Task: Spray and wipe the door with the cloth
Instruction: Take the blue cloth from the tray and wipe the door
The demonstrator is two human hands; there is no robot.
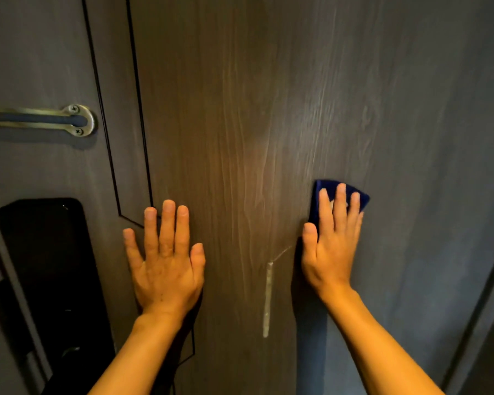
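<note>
Both forearms enter from the lower edge and reach up to the door [268, 109]. Right hand [332, 246]: grip flat, fingers extended and close together, palm pressing the blue cloth [320, 192] against the door; it is not curled around the cloth. The cloth shows above and to the left of the fingertips, lying flat on the dark wood-grain surface. Left hand [166, 263]: grip fully open, fingers spread, palm flat on the door, holding nothing. A pale vertical streak [267, 297] runs down the door between the two hands. Left of the left hand sits a black lock panel [49, 266]; above that, a brass latch bar [40, 119] screwed to the door.
</note>
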